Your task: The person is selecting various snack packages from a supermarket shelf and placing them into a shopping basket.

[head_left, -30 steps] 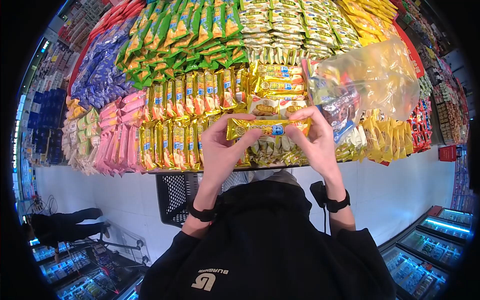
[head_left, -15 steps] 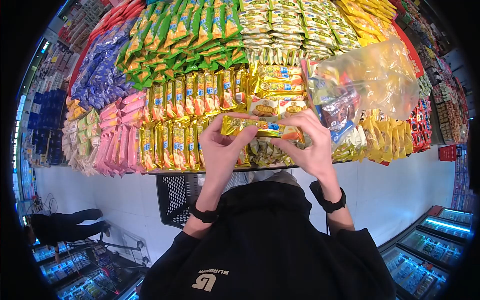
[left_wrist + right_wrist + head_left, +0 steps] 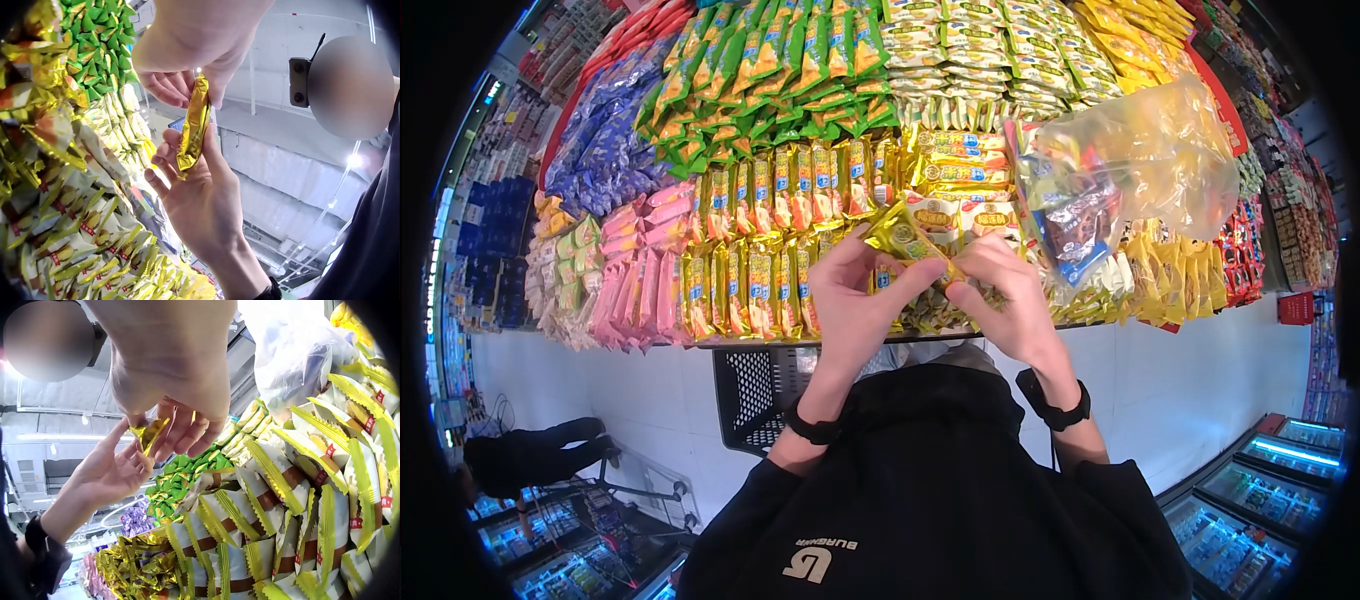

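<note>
Both hands hold one gold-wrapped snack packet [image 3: 900,236] over the front of a heaped snack display. My left hand [image 3: 852,305] pinches it, thumb across the front, while the far end sticks up past the fingers. At the packet's near end, my right hand [image 3: 1012,305] pinches with thumb and fingers, covering that end. In the left wrist view the shiny gold wrapper [image 3: 195,125] spans the space between the two hands. Only a crumpled gold corner [image 3: 150,434] shows in the right wrist view. Matching gold packets [image 3: 765,285] stand in rows beside the left hand.
A clear plastic bag [image 3: 1170,150] with packets inside lies on the display to the right. Green packets [image 3: 775,60] and pink packets [image 3: 640,285] are piled around. Below the display edge stands a dark basket [image 3: 745,400]. Another person [image 3: 530,450] is at the lower left.
The packet has turned from lying level to slanting, its left end now raised away from me. My right hand has shifted left along it, closer to my left hand.
</note>
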`<move>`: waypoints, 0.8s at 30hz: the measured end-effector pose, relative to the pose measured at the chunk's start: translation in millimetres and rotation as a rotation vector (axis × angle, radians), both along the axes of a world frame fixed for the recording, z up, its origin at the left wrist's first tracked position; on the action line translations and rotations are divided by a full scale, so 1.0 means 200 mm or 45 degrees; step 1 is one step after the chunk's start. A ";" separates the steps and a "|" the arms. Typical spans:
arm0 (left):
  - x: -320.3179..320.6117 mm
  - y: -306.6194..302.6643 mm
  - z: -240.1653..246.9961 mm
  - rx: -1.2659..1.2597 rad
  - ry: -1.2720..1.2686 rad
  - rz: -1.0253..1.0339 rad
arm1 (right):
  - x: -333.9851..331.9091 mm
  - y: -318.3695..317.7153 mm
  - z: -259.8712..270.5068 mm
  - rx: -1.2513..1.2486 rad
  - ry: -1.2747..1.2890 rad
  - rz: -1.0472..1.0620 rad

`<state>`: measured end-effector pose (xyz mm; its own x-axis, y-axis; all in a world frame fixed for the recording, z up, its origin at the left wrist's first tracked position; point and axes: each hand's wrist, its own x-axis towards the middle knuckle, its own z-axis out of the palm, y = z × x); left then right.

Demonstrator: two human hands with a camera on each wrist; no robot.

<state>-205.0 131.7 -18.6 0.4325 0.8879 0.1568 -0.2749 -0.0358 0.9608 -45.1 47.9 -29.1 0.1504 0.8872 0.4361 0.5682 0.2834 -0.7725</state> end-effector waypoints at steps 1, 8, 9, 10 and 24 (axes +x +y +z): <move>0.01 0.02 -0.02 0.181 0.004 0.010 | -0.02 0.00 -0.01 0.001 0.019 0.036; 0.08 0.04 0.01 0.593 0.119 0.053 | -0.10 -0.02 -0.06 -0.119 0.162 0.169; 0.07 0.04 0.01 0.574 0.127 0.047 | -0.11 -0.02 -0.06 -0.127 0.174 0.168; 0.07 0.04 0.01 0.577 0.137 0.037 | -0.11 -0.02 -0.05 -0.134 0.186 0.167; -0.01 -0.01 0.08 1.118 0.233 -0.221 | -0.03 0.02 0.03 0.119 0.143 -0.029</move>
<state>-207.0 129.7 -2.8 0.6337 0.4021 0.6608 -0.1907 -0.7467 0.6372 -51.4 51.8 -23.5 0.2227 0.8394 0.4958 0.4866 0.3450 -0.8026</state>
